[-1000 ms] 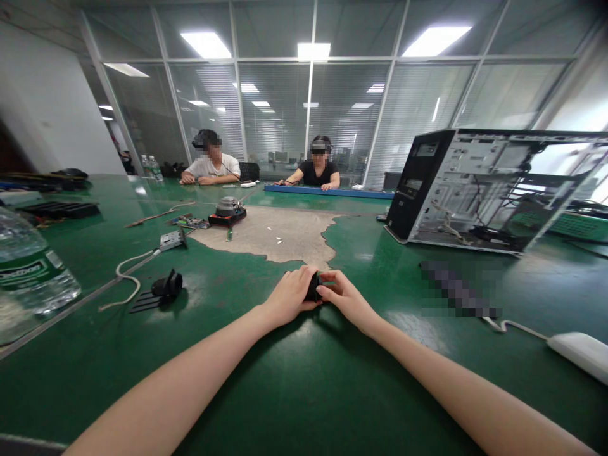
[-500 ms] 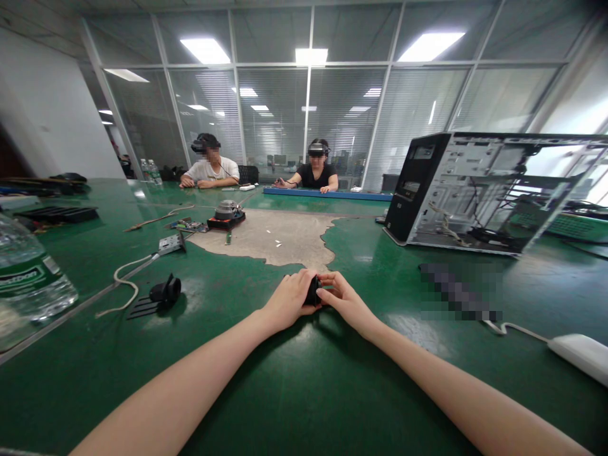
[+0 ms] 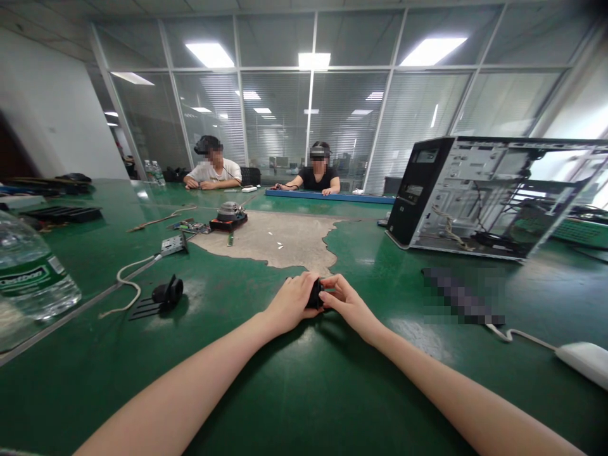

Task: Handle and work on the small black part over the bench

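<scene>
Between my hands, just above the green table (image 3: 304, 392), is a small black part (image 3: 315, 295), mostly covered by fingers, so its kind is hidden. My left hand (image 3: 295, 300) wraps round it from the left, its back turned up. From the other side my right hand (image 3: 346, 303) pinches the part's right edge with thumb and fingertips. Off to the left lies a black piece with a round end and thin prongs (image 3: 164, 294), apart from both hands. Beyond my fingers the green covering is torn, baring a beige patch (image 3: 299, 231).
An opened computer case (image 3: 422, 190) stands at the right. A large water bottle (image 3: 38, 272) is at the left edge, near a metal bracket with a pale cable (image 3: 173, 244). A heatsink-like part (image 3: 228, 216) sits farther back. Two people (image 3: 213, 168) sit across the table.
The whole view has shifted slightly, with the scene a little lower and to the right. Both hands keep their hold on the black part, with hardly any finger movement.
</scene>
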### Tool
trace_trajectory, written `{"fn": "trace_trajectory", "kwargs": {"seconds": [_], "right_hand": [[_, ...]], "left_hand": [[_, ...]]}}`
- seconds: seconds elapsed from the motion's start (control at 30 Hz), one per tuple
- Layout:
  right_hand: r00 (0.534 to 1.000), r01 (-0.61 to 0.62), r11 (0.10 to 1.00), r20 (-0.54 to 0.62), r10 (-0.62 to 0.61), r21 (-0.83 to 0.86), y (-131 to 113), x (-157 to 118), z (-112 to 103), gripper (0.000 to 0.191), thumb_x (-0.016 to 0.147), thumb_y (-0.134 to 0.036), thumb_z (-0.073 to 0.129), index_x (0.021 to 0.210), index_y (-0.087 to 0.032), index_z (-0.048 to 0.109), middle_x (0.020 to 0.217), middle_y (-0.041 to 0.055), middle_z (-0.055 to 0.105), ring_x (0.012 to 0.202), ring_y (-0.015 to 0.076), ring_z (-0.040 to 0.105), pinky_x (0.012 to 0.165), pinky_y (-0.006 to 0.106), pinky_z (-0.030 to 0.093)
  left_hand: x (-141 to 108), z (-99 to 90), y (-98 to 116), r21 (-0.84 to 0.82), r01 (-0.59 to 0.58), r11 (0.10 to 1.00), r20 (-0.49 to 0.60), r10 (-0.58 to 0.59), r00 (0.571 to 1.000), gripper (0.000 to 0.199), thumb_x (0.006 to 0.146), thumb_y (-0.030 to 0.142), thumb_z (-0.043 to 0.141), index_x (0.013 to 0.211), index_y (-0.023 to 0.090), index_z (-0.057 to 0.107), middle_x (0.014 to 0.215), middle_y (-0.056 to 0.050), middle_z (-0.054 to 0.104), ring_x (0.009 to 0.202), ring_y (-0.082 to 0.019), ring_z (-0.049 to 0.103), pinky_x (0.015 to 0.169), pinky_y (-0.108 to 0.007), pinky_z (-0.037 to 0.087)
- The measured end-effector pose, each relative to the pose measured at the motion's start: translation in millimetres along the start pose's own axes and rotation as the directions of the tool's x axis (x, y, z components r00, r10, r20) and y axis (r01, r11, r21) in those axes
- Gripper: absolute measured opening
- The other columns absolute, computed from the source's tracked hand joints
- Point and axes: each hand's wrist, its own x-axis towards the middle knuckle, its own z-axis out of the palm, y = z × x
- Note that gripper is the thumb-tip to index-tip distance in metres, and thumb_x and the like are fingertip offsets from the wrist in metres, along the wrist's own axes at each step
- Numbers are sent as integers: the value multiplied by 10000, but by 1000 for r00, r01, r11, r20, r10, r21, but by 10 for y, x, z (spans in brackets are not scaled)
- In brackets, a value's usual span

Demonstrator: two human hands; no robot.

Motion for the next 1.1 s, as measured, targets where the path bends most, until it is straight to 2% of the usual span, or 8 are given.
{"fn": "trace_trajectory", "kwargs": {"seconds": [0.13,0.3,0.5,0.67,0.8,0.97,1.1], "right_hand": [[1000,-30,999,-8,29,-34,4,-4,-16,279,720,-325,569,950,-203,470,958,31,523,797,131,541,699,292,452],[999,12,1000,31,-13,14,-30,-33,-6,263,683,-281,615,878,-223,448,915,1,526,826,135,544,711,287,463],[1000,-4,1000,4,4,-3,-32,-21,-5,203,727,-328,560,859,-217,453,892,-6,524,701,100,549,652,271,469],[999,-35,999,-5,35,-40,-18,-11,-20,287,705,-328,582,941,-212,467,957,26,525,795,133,545,701,299,465],[999,28,1000,45,-28,5,-26,-28,-21,282,670,-277,629,887,-220,460,949,7,518,864,142,540,739,295,457],[1000,7,1000,14,-8,24,-29,-22,-12,223,697,-314,598,840,-218,456,874,-7,525,751,120,558,678,287,473],[1000,-17,1000,-17,17,-9,-1,-4,-18,287,690,-319,603,920,-216,465,963,24,524,814,136,556,708,301,474]], "left_hand": [[-1,14,-11,1,3,1000,1,-3,1000,552,673,283,629,1116,197,312,1070,-73,475,950,-235,491,772,-362,383],[-3,14,-14,2,6,1000,9,-6,1000,547,679,265,619,1123,207,305,1074,-70,472,945,-232,492,766,-360,380],[5,27,-22,-15,1,1000,3,-1,1000,517,700,319,599,1115,206,313,1075,-74,469,971,-236,480,771,-361,377],[7,39,-34,-29,-1,1000,3,1,1000,516,696,307,605,1112,211,315,1082,-71,466,985,-237,476,776,-363,376],[5,32,-32,-10,2,1000,12,-2,1000,545,680,268,616,1121,208,303,1082,-69,467,965,-234,487,770,-361,380],[15,38,-26,-15,9,1000,12,-9,1000,540,686,296,613,1121,209,305,1085,-73,468,994,-241,479,786,-372,379],[17,39,-26,-23,6,1000,13,-6,1000,508,702,312,600,1114,211,321,1084,-73,471,995,-241,480,781,-371,382]]}}
